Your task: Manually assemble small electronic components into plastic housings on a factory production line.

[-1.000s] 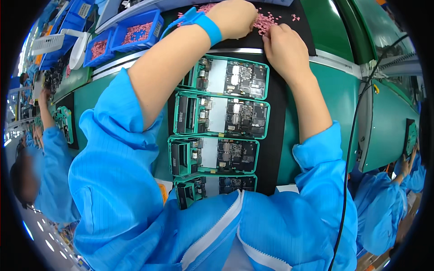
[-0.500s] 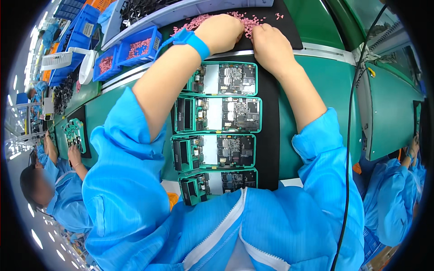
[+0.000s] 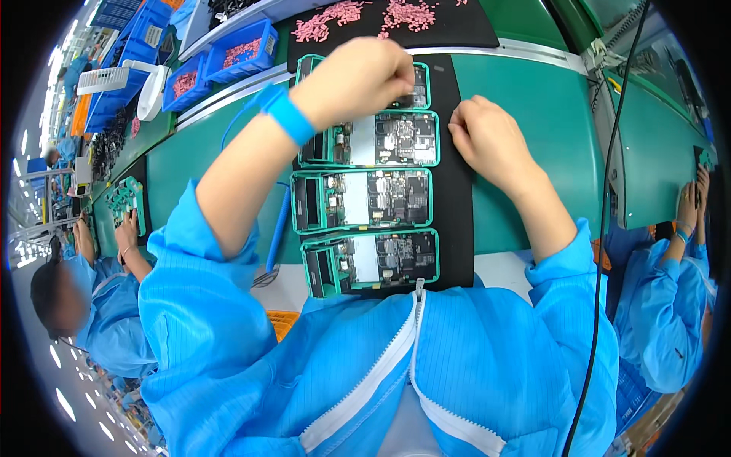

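Several green-framed handheld devices [image 3: 402,199] lie in a column on a black mat [image 3: 457,228], their circuit boards exposed. Over the right part of the farthest device hovers my left hand [image 3: 358,80], fingers pinched together; a blue wrist strap [image 3: 289,119] is on that wrist. My right hand [image 3: 491,141] is at the mat's right edge, beside the second-farthest device, with its fingers curled closed. Anything either hand holds is too small or hidden. Small pink pieces [image 3: 409,15] lie in loose piles beyond the devices.
Two blue bins [image 3: 242,53] of pink pieces stand at the far left, beside a grey tray [image 3: 228,27] of black parts. A metal rail [image 3: 525,52] crosses behind the devices. A black cable [image 3: 601,228] hangs at right. Other people work on both sides.
Both hands have left the pink pile and come nearer to me, the left over the farthest device, the right beside the column. The view has shifted, so the devices appear higher.
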`<state>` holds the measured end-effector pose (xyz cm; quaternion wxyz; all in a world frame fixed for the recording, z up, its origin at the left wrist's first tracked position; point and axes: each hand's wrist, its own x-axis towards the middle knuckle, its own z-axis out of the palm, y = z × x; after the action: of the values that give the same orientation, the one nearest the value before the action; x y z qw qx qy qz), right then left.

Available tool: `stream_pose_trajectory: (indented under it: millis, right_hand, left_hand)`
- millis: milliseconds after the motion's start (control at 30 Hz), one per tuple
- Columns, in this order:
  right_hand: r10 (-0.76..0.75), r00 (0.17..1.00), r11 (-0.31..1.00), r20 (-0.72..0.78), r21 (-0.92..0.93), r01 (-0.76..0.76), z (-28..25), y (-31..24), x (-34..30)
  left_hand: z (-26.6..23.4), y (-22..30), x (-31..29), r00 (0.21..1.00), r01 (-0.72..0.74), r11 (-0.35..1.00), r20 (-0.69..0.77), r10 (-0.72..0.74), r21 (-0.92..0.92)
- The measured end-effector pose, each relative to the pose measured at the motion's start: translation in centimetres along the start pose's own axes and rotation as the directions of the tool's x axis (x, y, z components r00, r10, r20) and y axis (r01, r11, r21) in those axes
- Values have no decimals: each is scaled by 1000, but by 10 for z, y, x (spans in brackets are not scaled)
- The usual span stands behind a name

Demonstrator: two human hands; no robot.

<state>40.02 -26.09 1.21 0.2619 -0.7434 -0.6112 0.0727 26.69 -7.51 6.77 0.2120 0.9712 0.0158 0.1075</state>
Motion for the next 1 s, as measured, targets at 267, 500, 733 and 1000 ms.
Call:
stream_pose_trajectory:
  millis: [267,500,733,1000]
  right_hand:
    - [-47,989,999,-139,4,48,16,-4,-27]
    - [-41,993,999,-108,-21,39,18,-12,-36]
    - [-57,995,998,-84,-13,56,16,-11,-39]
    - [-159,982,987,-101,-41,156,6,-30,-61]
  left_hand:
    - [22,66,-66,997,16,997,81,-10,-73]
    - [33,84,-93,998,16,994,52,-22,112]
    - [41,92,-94,999,-24,962,43,13,272]
    - [47,103,-96,990,-131,872,109,90,472]
